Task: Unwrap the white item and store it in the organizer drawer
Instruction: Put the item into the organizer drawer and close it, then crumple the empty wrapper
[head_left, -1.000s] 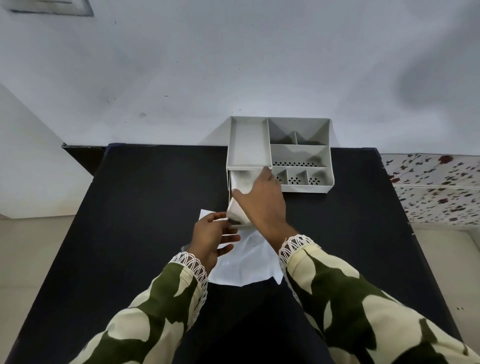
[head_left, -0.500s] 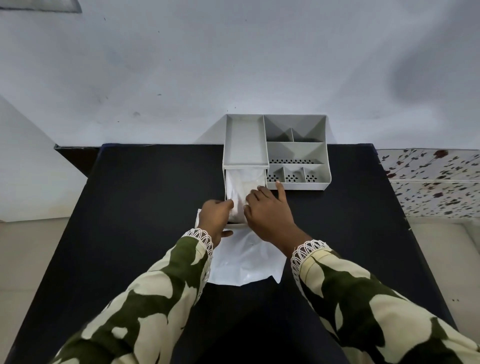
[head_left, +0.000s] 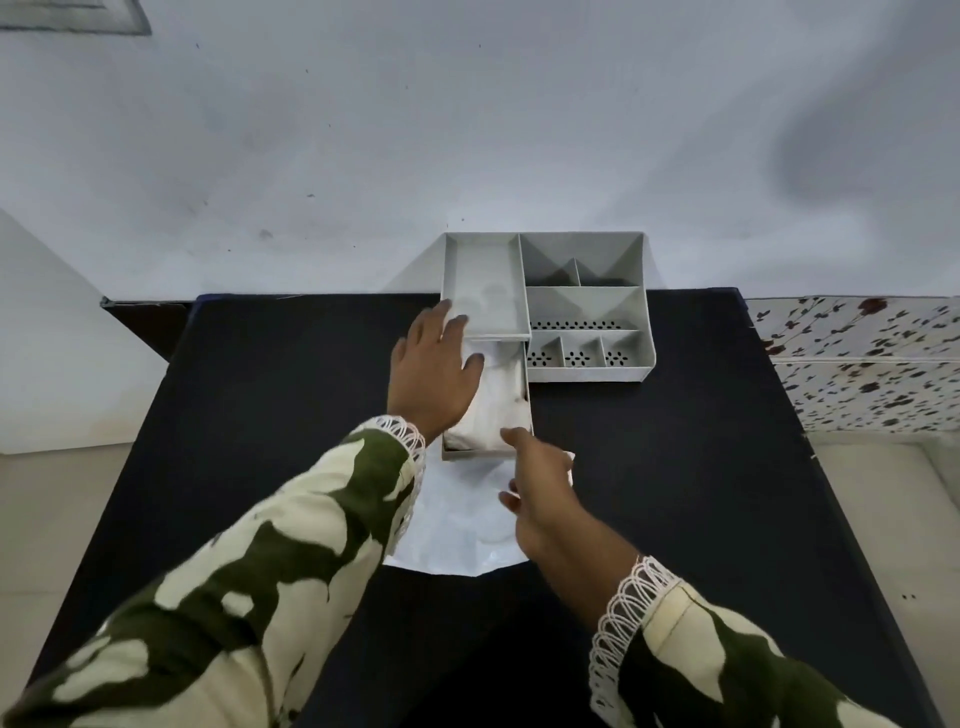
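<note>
The grey organizer (head_left: 587, 306) stands at the far edge of the black table. Its drawer (head_left: 485, 454) is pulled out toward me, and the white item (head_left: 496, 400) lies inside it. My left hand (head_left: 434, 371) rests flat with fingers apart on the left side of the drawer and the organizer's front corner, partly covering the item. My right hand (head_left: 540, 488) hovers at the drawer's near front edge, index finger touching or nearly touching it, holding nothing. The white plastic wrapper (head_left: 457, 525) lies flat on the table below the drawer.
The black table (head_left: 260, 441) ends at a pale wall behind the organizer. A floral-patterned surface (head_left: 862, 364) adjoins the table on the right. My camouflage sleeves fill the foreground.
My left hand has moved up from the drawer's near corner to the organizer's left side. My right hand has drawn back from the item to the drawer's front edge.
</note>
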